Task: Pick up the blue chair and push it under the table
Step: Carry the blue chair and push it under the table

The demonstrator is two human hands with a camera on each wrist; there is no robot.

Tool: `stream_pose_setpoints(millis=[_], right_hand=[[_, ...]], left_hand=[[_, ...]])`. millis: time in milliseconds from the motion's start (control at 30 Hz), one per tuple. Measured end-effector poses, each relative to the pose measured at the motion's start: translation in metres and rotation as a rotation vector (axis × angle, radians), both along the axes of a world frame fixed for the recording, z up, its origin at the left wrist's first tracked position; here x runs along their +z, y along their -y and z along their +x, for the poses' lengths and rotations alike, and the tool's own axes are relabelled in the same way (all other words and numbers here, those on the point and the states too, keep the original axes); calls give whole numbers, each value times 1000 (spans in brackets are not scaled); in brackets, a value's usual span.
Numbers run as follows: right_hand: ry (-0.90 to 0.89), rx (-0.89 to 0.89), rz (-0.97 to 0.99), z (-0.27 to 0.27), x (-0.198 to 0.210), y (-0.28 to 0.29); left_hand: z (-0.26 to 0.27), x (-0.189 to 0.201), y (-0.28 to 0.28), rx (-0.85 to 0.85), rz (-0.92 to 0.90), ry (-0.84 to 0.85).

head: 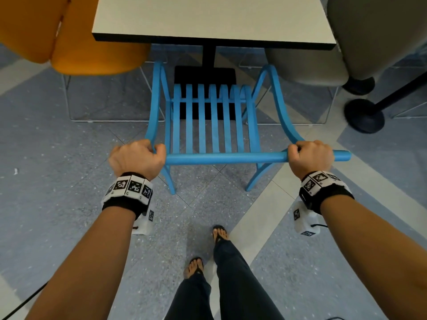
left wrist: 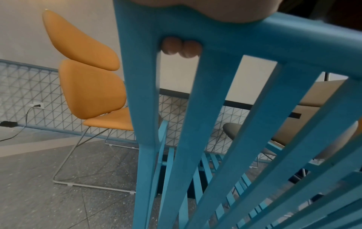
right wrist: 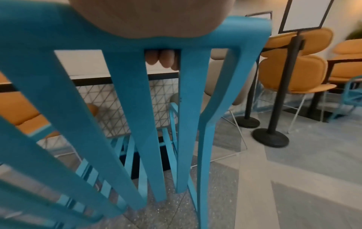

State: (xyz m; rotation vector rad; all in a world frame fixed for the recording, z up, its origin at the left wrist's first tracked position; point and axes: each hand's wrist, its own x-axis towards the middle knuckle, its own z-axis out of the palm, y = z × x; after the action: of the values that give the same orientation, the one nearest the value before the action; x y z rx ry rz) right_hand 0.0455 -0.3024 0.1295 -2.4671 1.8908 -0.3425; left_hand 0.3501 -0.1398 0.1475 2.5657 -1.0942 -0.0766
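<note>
Fingers of the left hand (head: 136, 158) and right hand (head: 310, 158) clench the blue chair (head: 212, 125) by its top rail; its front already sits under the counter (head: 208, 17). Remaining, I judge: pushing farther in.

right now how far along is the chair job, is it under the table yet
Done: both hands grip the blue chair's top rail, left hand at one end, right hand near the other; fingers wrap under it. In hand: the front of the seat has reached the white table's edge. Left: push the rest of the seat under and let go.
</note>
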Motion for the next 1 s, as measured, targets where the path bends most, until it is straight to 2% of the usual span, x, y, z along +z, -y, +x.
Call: stream_pose_setpoints(millis=[233, 667, 1000], right_hand=[[-1, 13, 6, 4, 1, -11], [-10, 41, -2, 10, 0, -4], [-63, 34, 91, 0, 4, -8]], left_hand=[[4, -1, -13, 19, -2, 6], [14, -3, -5, 13, -18, 17], [6, -1, -7, 25, -15, 11]])
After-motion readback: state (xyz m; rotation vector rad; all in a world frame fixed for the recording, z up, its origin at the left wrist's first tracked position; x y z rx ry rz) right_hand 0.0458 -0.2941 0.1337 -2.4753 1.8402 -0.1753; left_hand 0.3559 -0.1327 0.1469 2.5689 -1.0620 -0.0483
